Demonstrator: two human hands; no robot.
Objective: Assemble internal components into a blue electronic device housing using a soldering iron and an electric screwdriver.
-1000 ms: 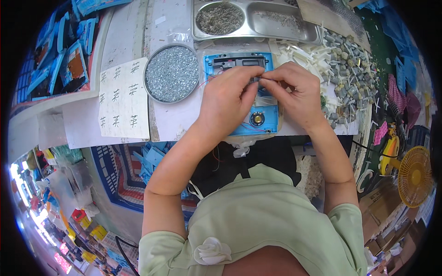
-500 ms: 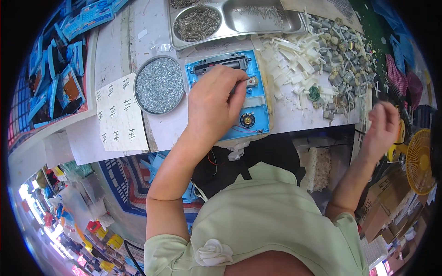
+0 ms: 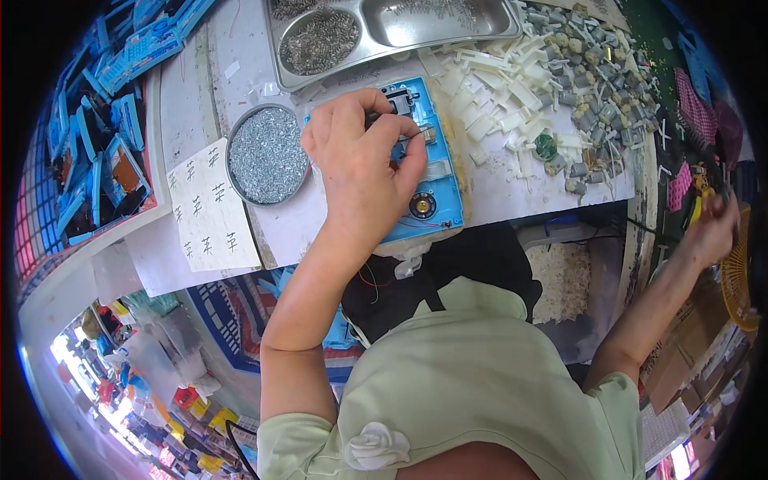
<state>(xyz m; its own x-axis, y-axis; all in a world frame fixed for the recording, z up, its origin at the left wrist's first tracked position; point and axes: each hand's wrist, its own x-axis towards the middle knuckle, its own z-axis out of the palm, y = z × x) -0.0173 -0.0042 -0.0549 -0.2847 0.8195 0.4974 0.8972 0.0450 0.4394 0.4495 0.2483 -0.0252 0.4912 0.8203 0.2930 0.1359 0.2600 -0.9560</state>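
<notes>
A blue plastic toy casing (image 3: pixel 436 172) lies open on the table with its inside up. It holds a round speaker (image 3: pixel 422 206), a whitish strip and thin red wires. My left hand (image 3: pixel 360 156) rests over its left and middle part, thumb and forefinger pinched beside a small metal part (image 3: pixel 430 134). What the pinch holds is hidden. Out at the far right, my right hand (image 3: pixel 710 232) is closed beside yellow and dark items, away from the table top. I cannot make out what is in it.
Left of the casing stands a round dish of small screws (image 3: pixel 268 156) by a handwritten sheet (image 3: pixel 210 212). A steel tray (image 3: pixel 400 52) of springs lies behind. White plastic parts (image 3: pixel 496 92) and small motors (image 3: pixel 600 104) are heaped right; blue casings (image 3: pixel 144 60) fill the left. A yellow fan (image 3: pixel 736 280) stands right.
My right hand has moved farther right and closed. My left hand stays over the casing, its fingers shifted slightly and still pinched. The whole view has tilted a little.
</notes>
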